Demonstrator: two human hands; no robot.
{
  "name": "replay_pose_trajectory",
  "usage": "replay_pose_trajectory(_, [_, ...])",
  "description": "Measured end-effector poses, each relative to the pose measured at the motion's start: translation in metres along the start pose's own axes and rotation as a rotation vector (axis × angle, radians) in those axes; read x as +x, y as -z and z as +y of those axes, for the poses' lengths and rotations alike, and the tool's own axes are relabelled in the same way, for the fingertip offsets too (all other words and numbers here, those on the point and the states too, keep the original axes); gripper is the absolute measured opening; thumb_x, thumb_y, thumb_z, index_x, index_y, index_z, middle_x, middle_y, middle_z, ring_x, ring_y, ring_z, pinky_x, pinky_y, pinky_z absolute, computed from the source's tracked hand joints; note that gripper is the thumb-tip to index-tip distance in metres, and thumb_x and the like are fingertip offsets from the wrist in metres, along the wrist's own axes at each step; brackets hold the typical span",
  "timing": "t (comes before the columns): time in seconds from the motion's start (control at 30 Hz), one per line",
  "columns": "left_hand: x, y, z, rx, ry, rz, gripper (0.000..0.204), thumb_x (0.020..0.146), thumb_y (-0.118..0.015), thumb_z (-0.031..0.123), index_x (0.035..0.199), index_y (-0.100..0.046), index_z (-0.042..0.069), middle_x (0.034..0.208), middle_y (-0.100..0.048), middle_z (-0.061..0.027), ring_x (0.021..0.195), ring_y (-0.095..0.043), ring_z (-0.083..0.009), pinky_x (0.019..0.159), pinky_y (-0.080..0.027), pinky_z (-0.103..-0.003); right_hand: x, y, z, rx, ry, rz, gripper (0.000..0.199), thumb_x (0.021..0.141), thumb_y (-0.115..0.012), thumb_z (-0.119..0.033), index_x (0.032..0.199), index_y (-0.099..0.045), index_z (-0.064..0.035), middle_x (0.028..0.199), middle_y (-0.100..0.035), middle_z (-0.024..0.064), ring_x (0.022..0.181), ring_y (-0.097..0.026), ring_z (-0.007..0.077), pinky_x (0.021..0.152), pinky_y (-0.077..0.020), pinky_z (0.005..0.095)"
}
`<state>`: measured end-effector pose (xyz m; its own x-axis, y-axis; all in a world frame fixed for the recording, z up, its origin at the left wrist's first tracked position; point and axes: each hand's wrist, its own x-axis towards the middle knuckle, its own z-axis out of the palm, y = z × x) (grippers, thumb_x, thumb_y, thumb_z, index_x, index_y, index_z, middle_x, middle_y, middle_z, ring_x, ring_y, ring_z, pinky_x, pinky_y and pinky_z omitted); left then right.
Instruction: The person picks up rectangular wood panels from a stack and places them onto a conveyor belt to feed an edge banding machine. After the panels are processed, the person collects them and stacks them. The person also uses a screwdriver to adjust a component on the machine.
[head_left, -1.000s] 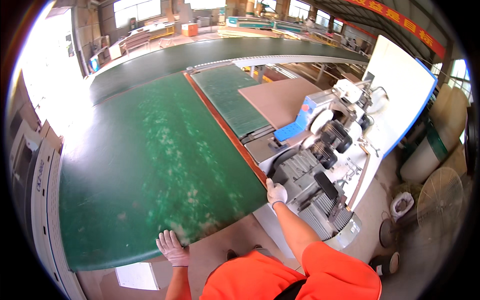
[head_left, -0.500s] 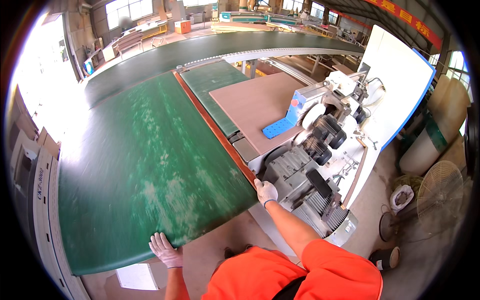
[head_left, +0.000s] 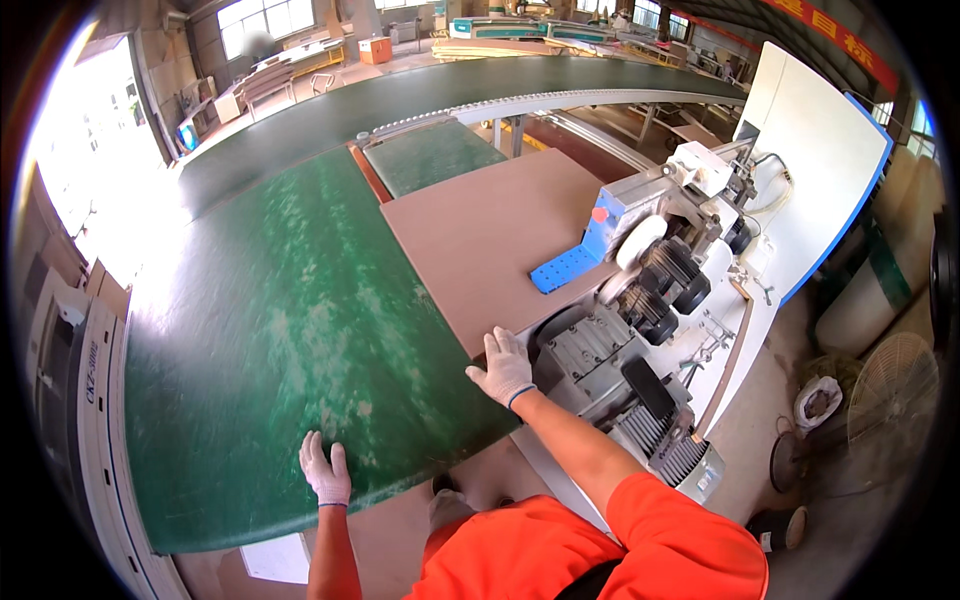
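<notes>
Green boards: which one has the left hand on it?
The large green board nearest the person; the left hand rests flat on its near edge. The smaller green board lies farther off, beyond the brown board.

Green board (head_left: 290,320): matt, mottled, scuffed film face. Brown panel (head_left: 490,240): matt, smooth fibreboard look. Motor housing (head_left: 590,355): ribbed grey metal. Blue guard (head_left: 565,268): perforated, painted. Gloves: white knit cloth.

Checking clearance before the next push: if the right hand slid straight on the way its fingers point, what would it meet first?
The right hand lies at the near corner of the brown board, fingers pointing up along it. Ahead is only bare board; the blue perforated guide sits off to the right, probably outside that line, though depth is unclear.
</notes>
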<state>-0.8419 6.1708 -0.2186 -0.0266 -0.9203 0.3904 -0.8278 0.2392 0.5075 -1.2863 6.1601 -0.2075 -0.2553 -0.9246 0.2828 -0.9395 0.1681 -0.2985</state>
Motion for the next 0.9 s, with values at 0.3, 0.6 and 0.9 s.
replay_pose_trajectory(0.3, [0.218,-0.105,0.048,-0.188,-0.255,-0.09,0.056,0.097,-0.074,0.033,0.139,-0.062,-0.002,0.149,-0.059,-0.0272,0.137,-0.055,-0.0458,0.116,-0.044,-0.052,0.023,-0.007,-0.071,-0.013,0.118,-0.087,0.098,0.085,-0.074,-0.064,0.148,-0.051,0.007,0.159,-0.044,0.0298,0.151,-0.036,0.048,0.127,-0.0262,0.059])
replay_pose_trajectory(0.6, [0.482,-0.261,0.027,0.078,-0.339,-0.165,0.066,0.093,-0.074,0.044,0.141,-0.061,0.0,0.156,-0.054,-0.0268,0.145,-0.049,-0.0449,0.12,-0.04,-0.053,0.007,-0.022,-0.15,0.108,0.079,-0.078,0.084,0.086,-0.076,-0.051,0.145,-0.056,0.0038,0.157,-0.047,0.0294,0.147,-0.043,0.0486,0.124,-0.0304,0.0602])
replay_pose_trajectory(0.9, [0.587,-0.266,-0.02,0.351,-0.059,-0.345,0.077,0.098,-0.062,0.061,0.152,-0.054,0.007,0.159,-0.053,-0.018,0.151,-0.045,-0.0357,0.124,-0.034,-0.049,-0.006,-0.039,-0.181,0.246,0.239,-0.166,0.071,0.098,-0.068,-0.049,0.148,-0.056,-0.0006,0.16,-0.049,0.0204,0.15,-0.043,0.0391,0.126,-0.0319,0.0556])
